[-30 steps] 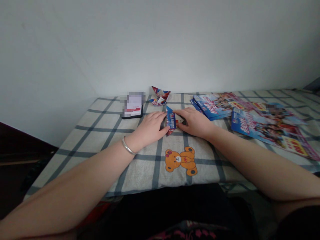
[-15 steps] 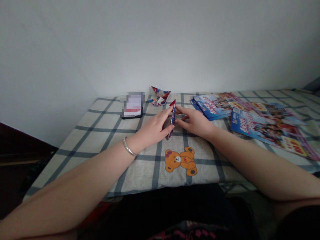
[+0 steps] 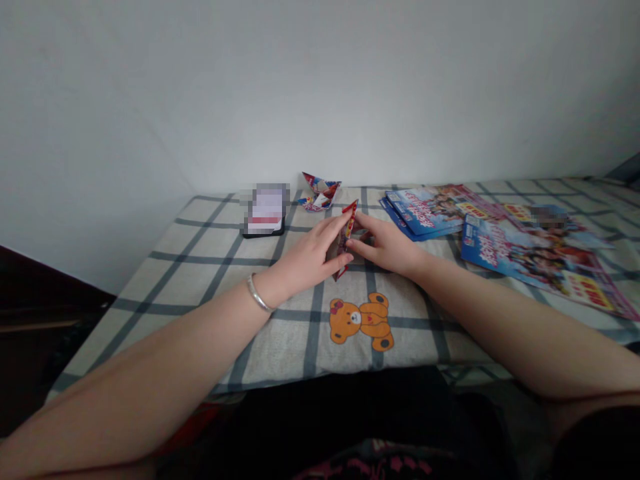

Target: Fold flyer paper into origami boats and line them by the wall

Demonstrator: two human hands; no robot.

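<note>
While the person sits close up to the worktop [image 3: 210,241], a small piece of folded paper [image 3: 348,230], printed in red, blue and yellow, stands on edge between the two hands, a little beyond the orange bear [image 3: 360,322] on the checked cloth. It lies right at the fingertips: the left hand [image 3: 311,251] has it along the left side, its thumb at the near end and its fingers stretched towards the far end. The right hand [image 3: 387,245] meets it from the other side, its thumb against the upper edge and its forefinger close to the far tip. Both hands have hold of the paper, the left with thumb and fingers spread wide apart, the right more bent and only slightly parted. Both forearms reach in from the near corners and slant towards each other, backs of the hands upward, a silver bangle [image 3: 259,293] round the left wrist. Just past the fingers, near the wall [image 3: 320,87], sits a pointed paper shape [image 3: 323,191] in similar print, with a phone [image 3: 267,208] lying to its left, its picture partly blurred. Over to the right, overlapping printed flyers [image 3: 515,250] spread across the cloth beside the right forearm.
</note>
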